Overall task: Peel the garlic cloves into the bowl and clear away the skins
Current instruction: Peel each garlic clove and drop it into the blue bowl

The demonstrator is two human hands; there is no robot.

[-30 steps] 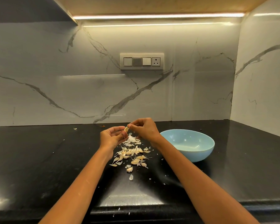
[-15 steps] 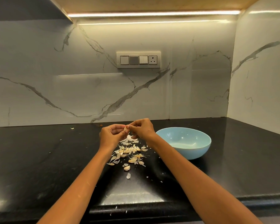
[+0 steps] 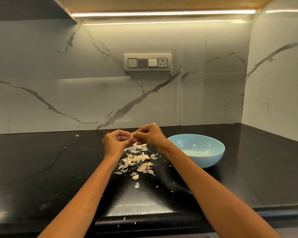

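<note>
A small garlic clove is pinched between my left hand and my right hand, held above the black counter. Both hands have fingers curled around it. Below them lies a loose pile of garlic cloves and papery skins, with a few stray bits nearer to me. A light blue bowl stands to the right of the pile, close to my right wrist; I see no cloves on the part of its inside that shows.
The black stone counter runs to a marble back wall and a side wall on the right. A switch panel is set in the back wall. Small skin flakes dot the counter's front edge.
My hands stay together on the clove; my right fingers have shifted slightly on it. The view has drifted a little.
</note>
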